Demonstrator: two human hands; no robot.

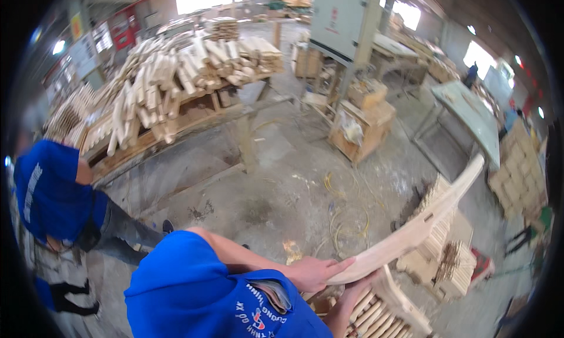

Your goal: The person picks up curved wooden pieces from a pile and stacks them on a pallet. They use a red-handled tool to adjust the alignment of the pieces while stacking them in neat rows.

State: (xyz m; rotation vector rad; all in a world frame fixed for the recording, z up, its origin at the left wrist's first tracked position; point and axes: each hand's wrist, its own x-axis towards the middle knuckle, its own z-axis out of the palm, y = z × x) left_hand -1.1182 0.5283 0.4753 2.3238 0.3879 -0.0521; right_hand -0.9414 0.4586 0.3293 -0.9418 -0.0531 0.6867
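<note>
A long, pale, gently curved wooden board (405, 238) with small slots cut in it slants from my body up to the far right. My left hand (314, 273) is closed on its near end, thumb and fingers along the upper face. Lower down, my right hand (354, 290) grips the board's underside close to the left hand; part of its fingers is hidden by the wood. Just below the board, beside my right hand, lies a row of pale wooden slats (382, 320) with a thicker wooden piece (402, 300) along its side.
Stacked wooden parts (452, 267) stand under and right of the board. At the far left, a bench is piled with wooden pieces (176, 73); a person in blue (50, 191) stands near it. Yellow hoses (338, 232) lie on the floor, before a wooden box (364, 129). A grey-topped table (467, 111) stands far right.
</note>
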